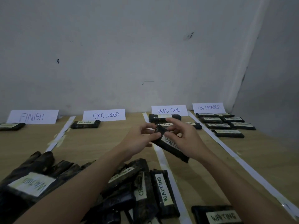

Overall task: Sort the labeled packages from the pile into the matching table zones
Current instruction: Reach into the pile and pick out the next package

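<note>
Nearest the camera, a pile of black packages (129,188) lies on the wooden surface (210,159), several labeled WAITING. Above it, both hands hold one black package (169,146) marked WAITING in the air over the white strip (163,160) bordering the waiting zone: the left hand (139,139) pinches its far end, the right hand (186,139) curls around its side. Signs at the wall read FINISH (32,116), EXCLUDED (104,115), WAITING (169,110) and ON PROGRESS (209,108), with sorted packages before each.
</note>
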The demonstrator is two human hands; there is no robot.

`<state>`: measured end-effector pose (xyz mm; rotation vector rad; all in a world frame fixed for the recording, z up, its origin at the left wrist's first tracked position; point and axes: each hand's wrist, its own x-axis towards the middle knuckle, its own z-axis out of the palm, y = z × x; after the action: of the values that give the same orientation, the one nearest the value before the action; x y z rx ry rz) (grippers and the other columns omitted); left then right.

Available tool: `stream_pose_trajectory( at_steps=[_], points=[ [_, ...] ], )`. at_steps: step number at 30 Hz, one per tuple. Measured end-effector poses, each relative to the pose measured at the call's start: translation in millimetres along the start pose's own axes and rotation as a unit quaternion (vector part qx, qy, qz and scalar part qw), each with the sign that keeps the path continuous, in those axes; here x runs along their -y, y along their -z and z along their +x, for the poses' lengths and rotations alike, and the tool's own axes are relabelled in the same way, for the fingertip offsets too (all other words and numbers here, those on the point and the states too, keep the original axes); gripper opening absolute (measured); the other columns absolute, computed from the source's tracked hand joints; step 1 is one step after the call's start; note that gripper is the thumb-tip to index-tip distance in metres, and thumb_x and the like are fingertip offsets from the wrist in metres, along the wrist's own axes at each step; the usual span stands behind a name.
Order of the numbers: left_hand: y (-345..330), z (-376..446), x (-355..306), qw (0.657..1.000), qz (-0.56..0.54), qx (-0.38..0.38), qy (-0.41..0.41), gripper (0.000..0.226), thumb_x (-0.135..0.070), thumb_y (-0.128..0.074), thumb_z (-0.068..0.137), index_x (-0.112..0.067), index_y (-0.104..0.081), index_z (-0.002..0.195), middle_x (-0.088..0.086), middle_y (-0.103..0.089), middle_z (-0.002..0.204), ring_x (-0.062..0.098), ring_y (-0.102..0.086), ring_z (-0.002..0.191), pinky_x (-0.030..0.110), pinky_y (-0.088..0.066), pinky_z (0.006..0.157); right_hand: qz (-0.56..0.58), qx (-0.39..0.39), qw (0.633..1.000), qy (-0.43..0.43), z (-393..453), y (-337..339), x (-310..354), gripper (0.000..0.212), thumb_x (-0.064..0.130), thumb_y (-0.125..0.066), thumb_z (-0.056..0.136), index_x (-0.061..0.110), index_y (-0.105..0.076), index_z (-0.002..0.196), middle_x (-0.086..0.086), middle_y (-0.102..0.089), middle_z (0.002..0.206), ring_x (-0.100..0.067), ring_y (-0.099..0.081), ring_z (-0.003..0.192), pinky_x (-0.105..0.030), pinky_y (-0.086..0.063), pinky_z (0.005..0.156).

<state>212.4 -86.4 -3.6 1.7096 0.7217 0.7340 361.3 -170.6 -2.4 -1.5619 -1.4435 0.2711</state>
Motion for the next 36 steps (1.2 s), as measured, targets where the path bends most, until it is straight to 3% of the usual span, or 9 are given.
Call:
stream_pose_trajectory(
  at_steps=[4, 8, 12, 14, 17, 20, 26, 31, 36],
  points=[
    [-8, 5, 9, 1.000, -0.007, 0.019, 0.007, 0.012, -0.007, -0.058, 0.088, -0.010, -0.067, 0.095, 0.002, -0.066, 0.082, 0.013, -0.062, 0.077, 0.022, -0.053, 0.072, -0.141, -0.021, 0.986, 0.091, 0, 0, -6, 0.025, 0.026, -0.069, 0.080, 0.017, -0.062, 0.102, 0.005, -0.067, 0.091, -0.008, -0.062, 0.083, -0.026, -0.050, 0.074],
    [-23, 15, 19, 0.995, -0.067, -0.033, 0.059, 0.007, -0.004, -0.059, 0.087, -0.003, -0.063, 0.091, 0.011, -0.065, 0.084, 0.020, -0.062, 0.080, 0.028, -0.054, 0.078, -0.336, -0.010, 0.925, 0.176, -7, -8, -25, 0.054, 0.036, -0.080, 0.063, 0.011, -0.064, 0.107, -0.004, -0.067, 0.102, -0.023, -0.064, 0.093, -0.040, -0.052, 0.077],
    [-39, 23, 26, 0.994, -0.047, -0.048, 0.083, 0.018, -0.007, -0.061, 0.086, 0.001, -0.061, 0.102, 0.012, -0.064, 0.092, 0.021, -0.063, 0.083, 0.026, -0.054, 0.075, -0.394, -0.004, 0.904, 0.165, -7, -8, -46, 0.057, 0.026, -0.088, 0.051, 0.010, -0.066, 0.102, -0.004, -0.070, 0.099, -0.024, -0.067, 0.089, -0.038, -0.054, 0.073],
    [-42, 27, 30, 0.995, 0.040, -0.060, 0.075, 0.028, -0.014, -0.063, 0.085, -0.003, -0.059, 0.111, 0.009, -0.065, 0.101, 0.020, -0.062, 0.092, 0.030, -0.051, 0.081, -0.401, 0.020, 0.905, 0.144, -1, -6, -55, 0.055, 0.023, -0.085, 0.059, 0.008, -0.064, 0.108, -0.007, -0.068, 0.107, -0.026, -0.065, 0.097, -0.037, -0.052, 0.079],
    [-44, 32, 38, 0.988, 0.126, -0.070, 0.057, 0.042, -0.021, -0.063, 0.085, -0.008, -0.051, 0.123, 0.006, -0.060, 0.115, 0.016, -0.056, 0.100, 0.025, -0.044, 0.082, -0.391, 0.070, 0.913, 0.094, 16, -3, -69, 0.053, 0.025, -0.063, 0.085, 0.010, -0.046, 0.132, -0.006, -0.048, 0.137, -0.023, -0.044, 0.125, -0.035, -0.037, 0.101],
    [-45, 30, 46, 0.977, 0.205, -0.054, 0.007, 0.046, -0.021, -0.062, 0.086, -0.009, -0.048, 0.128, 0.006, -0.058, 0.122, 0.016, -0.054, 0.109, 0.020, -0.040, 0.087, -0.399, 0.132, 0.906, 0.055, 38, -7, -81, 0.053, 0.028, -0.053, 0.091, 0.013, -0.036, 0.139, -0.003, -0.038, 0.145, -0.020, -0.037, 0.130, -0.035, -0.034, 0.104],
    [-41, 22, 48, 0.945, 0.321, 0.014, -0.061, 0.043, -0.023, -0.057, 0.087, -0.012, -0.048, 0.128, 0.004, -0.054, 0.128, 0.016, -0.049, 0.118, 0.024, -0.038, 0.096, -0.378, 0.202, 0.904, -0.012, 80, -25, -105, 0.049, 0.027, -0.053, 0.088, 0.015, -0.042, 0.134, -0.004, -0.041, 0.140, -0.026, -0.042, 0.126, -0.043, -0.038, 0.101],
    [-40, 16, 38, 0.926, 0.358, 0.057, -0.109, 0.036, -0.024, -0.055, 0.088, -0.015, -0.052, 0.123, 0.001, -0.056, 0.125, 0.015, -0.050, 0.116, 0.023, -0.038, 0.093, -0.369, 0.205, 0.907, 0.006, 73, -19, -104, 0.055, 0.031, -0.051, 0.090, 0.016, -0.034, 0.141, -0.005, -0.031, 0.149, -0.024, -0.031, 0.135, -0.043, -0.031, 0.109],
    [-45, 2, 29, 0.903, 0.378, 0.126, -0.161, 0.026, -0.023, -0.056, 0.088, -0.015, -0.059, 0.113, -0.001, -0.062, 0.114, 0.015, -0.055, 0.107, 0.030, -0.043, 0.092, -0.281, 0.200, 0.938, 0.038, 17, 15, -72, 0.037, 0.023, -0.056, 0.089, 0.020, -0.054, 0.125, 0.001, -0.059, 0.121, -0.013, -0.053, 0.107, -0.032, -0.044, 0.092]
  ],
)
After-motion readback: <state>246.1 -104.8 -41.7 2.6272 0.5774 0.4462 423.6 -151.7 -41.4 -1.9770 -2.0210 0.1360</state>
